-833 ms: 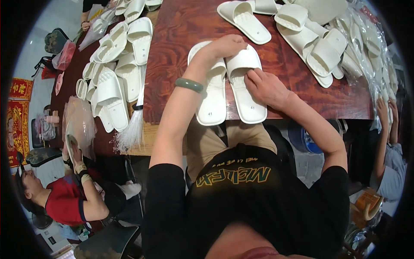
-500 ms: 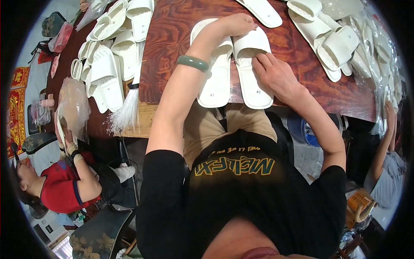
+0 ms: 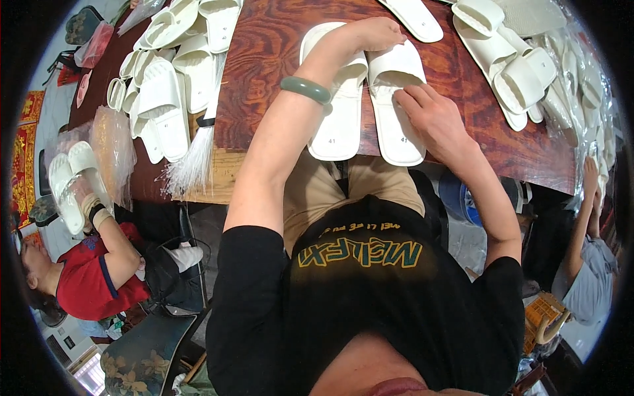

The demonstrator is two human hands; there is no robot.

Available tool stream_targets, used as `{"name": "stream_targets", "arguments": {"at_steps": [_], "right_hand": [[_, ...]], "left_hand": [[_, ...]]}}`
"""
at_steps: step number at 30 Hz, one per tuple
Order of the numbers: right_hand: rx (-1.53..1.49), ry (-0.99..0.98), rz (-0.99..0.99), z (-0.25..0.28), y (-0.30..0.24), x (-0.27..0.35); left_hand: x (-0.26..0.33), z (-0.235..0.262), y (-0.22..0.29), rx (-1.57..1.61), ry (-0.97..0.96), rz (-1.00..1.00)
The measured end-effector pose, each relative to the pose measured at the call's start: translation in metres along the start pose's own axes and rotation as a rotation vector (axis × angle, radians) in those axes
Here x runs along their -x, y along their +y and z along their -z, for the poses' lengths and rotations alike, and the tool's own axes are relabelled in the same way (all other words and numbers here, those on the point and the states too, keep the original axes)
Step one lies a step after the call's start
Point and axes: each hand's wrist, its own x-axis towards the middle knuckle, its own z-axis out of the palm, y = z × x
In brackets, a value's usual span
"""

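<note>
White slippers [image 3: 342, 125] lie at the bench's [image 3: 505, 150] near edge, probably light and soft, best held by their straps [image 3: 397, 63]; left hand [image 3: 373, 35] at the toes, right hand [image 3: 437, 122] beside one strap, each grip's closure unclear.

A dark flowered chair [image 3: 135, 356] stands lower left, red hangings [image 3: 25, 165] far left, a pink bag [image 3: 99, 45] upper left.

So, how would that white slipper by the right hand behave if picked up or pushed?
The white slipper would probably feel light, being an open-backed slide. Its strap stands arched on its own, so it seems springy rather than limp. Lying flat on its broad sole, it would likely slide, not roll.
</note>
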Motion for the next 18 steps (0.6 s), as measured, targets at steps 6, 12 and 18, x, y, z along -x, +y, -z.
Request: {"name": "stream_targets", "arguments": {"at_steps": [6, 12, 18], "right_hand": [[-0.113, 0.202, -0.013, 0.002, -0.005, 0.024], [0.006, 0.185, -0.043, -0.005, -0.014, -0.008], [0.185, 0.139, -0.066, -0.024, -0.004, -0.030]], "left_hand": [[-0.002, 0.006, 0.001, -0.016, 0.024, -0.041], [-0.013, 0.008, -0.009, 0.033, -0.012, -0.028], [0.006, 0.003, 0.003, 0.186, 0.154, -0.152]]}}
